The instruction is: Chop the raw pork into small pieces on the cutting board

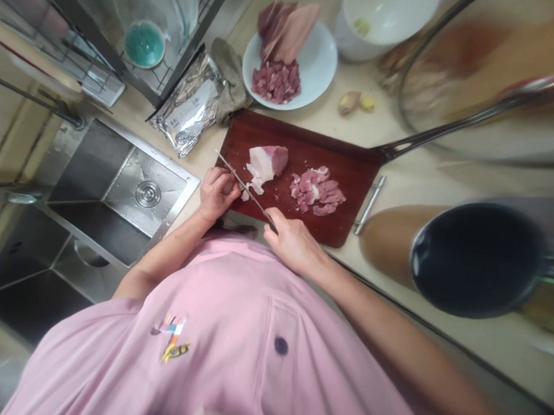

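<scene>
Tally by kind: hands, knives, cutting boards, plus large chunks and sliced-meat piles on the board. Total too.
Hands: 2 (left hand, right hand)
Knife: 1
Cutting board: 1
Large meat chunk: 1
Sliced-meat pile: 1
Total: 6

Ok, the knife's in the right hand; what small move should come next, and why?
I'd probably ease the left hand away from the knife in the right hand before any cut: it sits curled close beside the blade, while the meat chunk lies on the board with neither hand on it.
</scene>
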A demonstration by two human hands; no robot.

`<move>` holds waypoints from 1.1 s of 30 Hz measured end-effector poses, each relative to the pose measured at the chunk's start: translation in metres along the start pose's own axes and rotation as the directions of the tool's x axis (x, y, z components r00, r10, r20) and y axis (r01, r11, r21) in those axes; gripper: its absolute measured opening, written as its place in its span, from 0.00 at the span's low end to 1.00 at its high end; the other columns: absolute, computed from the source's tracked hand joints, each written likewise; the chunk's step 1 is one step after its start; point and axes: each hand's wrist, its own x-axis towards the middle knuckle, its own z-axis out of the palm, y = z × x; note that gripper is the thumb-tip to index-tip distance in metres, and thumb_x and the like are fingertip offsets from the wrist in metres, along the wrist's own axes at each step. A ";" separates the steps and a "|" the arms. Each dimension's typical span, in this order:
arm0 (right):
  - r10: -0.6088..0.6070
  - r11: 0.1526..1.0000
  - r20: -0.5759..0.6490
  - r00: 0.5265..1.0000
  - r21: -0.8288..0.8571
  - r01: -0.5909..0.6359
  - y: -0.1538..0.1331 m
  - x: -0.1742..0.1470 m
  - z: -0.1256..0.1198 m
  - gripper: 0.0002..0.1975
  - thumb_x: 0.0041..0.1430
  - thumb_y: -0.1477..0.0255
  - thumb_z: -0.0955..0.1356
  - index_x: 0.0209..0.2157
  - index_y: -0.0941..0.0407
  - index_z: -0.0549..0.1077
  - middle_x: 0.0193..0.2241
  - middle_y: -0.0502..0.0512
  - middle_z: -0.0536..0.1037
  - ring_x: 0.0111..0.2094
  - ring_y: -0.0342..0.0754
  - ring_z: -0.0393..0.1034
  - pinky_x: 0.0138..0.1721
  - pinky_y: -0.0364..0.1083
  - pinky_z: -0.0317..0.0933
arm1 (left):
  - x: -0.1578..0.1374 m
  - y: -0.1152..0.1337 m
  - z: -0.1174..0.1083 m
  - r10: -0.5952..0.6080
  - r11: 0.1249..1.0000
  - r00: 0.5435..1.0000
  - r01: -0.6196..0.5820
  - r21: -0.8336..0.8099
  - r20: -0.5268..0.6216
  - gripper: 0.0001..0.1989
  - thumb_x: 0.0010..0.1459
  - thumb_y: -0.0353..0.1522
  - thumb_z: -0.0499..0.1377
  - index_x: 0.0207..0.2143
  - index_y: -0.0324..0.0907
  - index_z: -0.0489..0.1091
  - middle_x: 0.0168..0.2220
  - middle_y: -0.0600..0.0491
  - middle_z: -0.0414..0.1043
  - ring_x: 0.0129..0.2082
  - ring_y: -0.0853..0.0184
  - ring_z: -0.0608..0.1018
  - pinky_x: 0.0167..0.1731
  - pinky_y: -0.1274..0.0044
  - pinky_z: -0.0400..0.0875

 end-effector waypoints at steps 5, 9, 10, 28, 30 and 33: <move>-0.028 1.000 -0.061 0.998 -0.011 0.027 -0.013 0.027 0.006 0.20 0.61 0.69 0.58 0.53 0.58 0.66 0.33 0.62 0.79 0.33 0.57 0.74 0.33 0.48 0.59 | 0.000 -0.002 0.001 0.001 1.000 1.000 -0.001 0.019 0.001 0.06 0.54 0.34 0.61 0.30 0.42 0.67 0.34 0.51 0.69 0.37 0.65 0.71 0.39 0.73 0.69; -0.052 0.998 -0.071 0.996 0.030 0.055 -0.006 0.035 0.004 0.20 0.60 0.69 0.59 0.53 0.57 0.67 0.32 0.60 0.79 0.33 0.56 0.74 0.33 0.47 0.60 | -0.001 -0.002 -0.001 -0.018 0.999 1.000 0.017 0.044 0.022 0.04 0.56 0.33 0.59 0.30 0.42 0.68 0.35 0.51 0.69 0.38 0.65 0.71 0.41 0.72 0.69; -0.056 0.997 -0.073 0.996 0.057 0.060 0.000 0.032 0.002 0.19 0.60 0.69 0.59 0.52 0.56 0.68 0.32 0.59 0.79 0.33 0.55 0.73 0.33 0.47 0.60 | -0.001 -0.002 -0.003 -0.016 0.999 0.999 0.014 0.046 0.044 0.04 0.57 0.33 0.58 0.31 0.42 0.68 0.36 0.50 0.69 0.39 0.65 0.71 0.42 0.72 0.68; -0.116 0.952 -0.108 0.987 0.273 0.142 0.029 -0.005 0.010 0.13 0.58 0.69 0.59 0.42 0.55 0.70 0.25 0.51 0.74 0.25 0.47 0.68 0.30 0.43 0.57 | 0.019 -0.004 -0.042 -0.435 0.883 0.895 0.405 -0.236 -0.093 0.10 0.52 0.36 0.62 0.34 0.41 0.68 0.33 0.53 0.71 0.33 0.69 0.74 0.35 0.77 0.70; -0.115 0.953 -0.114 0.987 0.269 0.142 0.031 0.000 0.010 0.13 0.58 0.70 0.60 0.42 0.55 0.70 0.27 0.52 0.76 0.27 0.47 0.69 0.31 0.43 0.58 | 0.017 0.000 -0.037 -0.270 0.949 0.961 0.255 -0.184 -0.058 0.09 0.50 0.33 0.62 0.35 0.42 0.67 0.37 0.52 0.71 0.38 0.67 0.74 0.40 0.75 0.70; -0.032 0.973 -0.178 0.984 0.219 0.071 0.032 0.006 0.005 0.15 0.59 0.70 0.60 0.45 0.57 0.70 0.31 0.57 0.78 0.31 0.50 0.71 0.33 0.44 0.59 | 0.011 0.006 -0.021 -0.061 0.991 0.993 0.072 -0.112 0.098 0.09 0.52 0.31 0.61 0.37 0.43 0.68 0.42 0.49 0.69 0.43 0.65 0.73 0.45 0.72 0.70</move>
